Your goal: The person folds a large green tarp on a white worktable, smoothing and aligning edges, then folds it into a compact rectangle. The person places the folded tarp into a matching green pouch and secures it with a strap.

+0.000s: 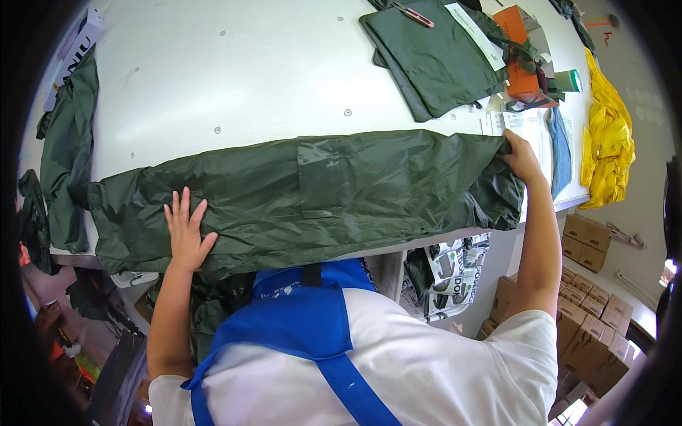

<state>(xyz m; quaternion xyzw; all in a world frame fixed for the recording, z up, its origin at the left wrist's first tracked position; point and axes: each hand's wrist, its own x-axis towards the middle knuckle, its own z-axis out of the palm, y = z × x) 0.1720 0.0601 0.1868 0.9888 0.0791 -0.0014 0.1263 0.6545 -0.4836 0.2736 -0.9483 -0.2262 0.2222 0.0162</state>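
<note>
- Left hand (187, 238) is lying at nine o'clock, fingers apart.
- Right hand (523, 159) is pinching green cloth (391, 177) at two o'clock.
- Pulling too hard could be making wrinkles.

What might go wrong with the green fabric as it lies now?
The green fabric reaches the table's near edge, so it might slip off. The left hand rests flat on it, so a pull from the right hand could wrinkle it. The cutter could nick the folded stack beneath.

Bright white tabletop (277, 78); sheen on green fabric (312, 192); lower left dim; fisheye-bent edges, black rim.
</note>
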